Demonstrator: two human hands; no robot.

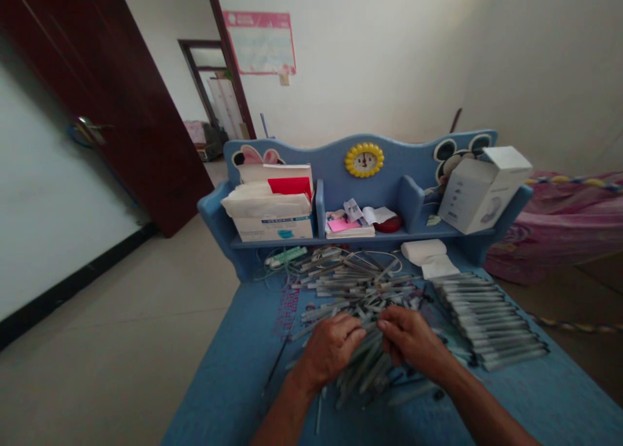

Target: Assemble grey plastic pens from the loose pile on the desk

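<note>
My left hand (pixel 331 346) and my right hand (pixel 409 339) face each other over a heap of slim grey, translucent pen parts (pixel 370 361). Both hands are closed, with thumb and fingers drawn together. Whatever they pinch is small and hidden or blurred. More pen parts (pixel 335 284) lie loosely behind the hands. To the right, a neat row of pens with dark ends (pixel 491 319) lies side by side. A thin dark rod (pixel 275 367) rests left of my left wrist.
The blue desk (pixel 214 374) has a rear shelf (pixel 287 243) carrying a mask box (pixel 275 227), papers (pixel 348 228) and a white carton (pixel 474 196). A white paper roll (pixel 422 251) lies beneath it. Pink fabric (pixel 559 225) hangs at the right; a dark red door (pixel 111 102) stands at the left.
</note>
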